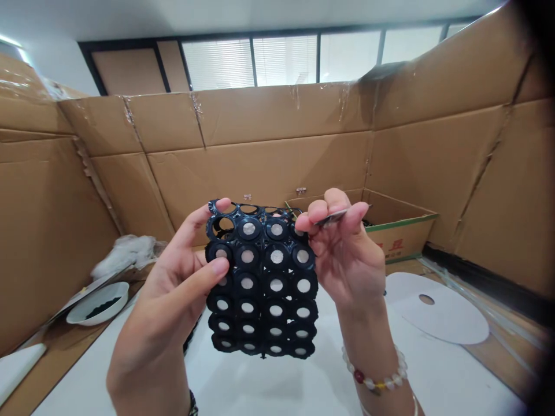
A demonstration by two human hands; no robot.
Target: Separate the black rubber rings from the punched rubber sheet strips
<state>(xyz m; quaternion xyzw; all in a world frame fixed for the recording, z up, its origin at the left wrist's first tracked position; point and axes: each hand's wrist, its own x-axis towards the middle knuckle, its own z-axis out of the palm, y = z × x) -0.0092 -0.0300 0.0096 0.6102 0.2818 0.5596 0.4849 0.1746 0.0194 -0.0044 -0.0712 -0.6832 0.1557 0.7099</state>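
Note:
My left hand [169, 289] grips the left edge of a black panel of joined rings [262, 271], thumb in front and a finger behind the top corner. Pale round centres fill most of its rings; several rings along the top and at the upper left are open holes. The panel is held upright above the white tabletop. At its upper right corner, my right hand [349, 254] pinches a thin, flat grey piece with a narrow tip [332, 218] between thumb and fingers. Its exact kind I cannot make out. Those fingers partly cover the panel's upper right rings.
A white bowl [99, 303] with dark bits stands at left, near crumpled clear plastic [125, 257]. On the right lie a white oval sheet with a hole [437, 312] and an open cardboard box [396, 237]. Tall cardboard walls [260, 167] enclose the white table [243, 387].

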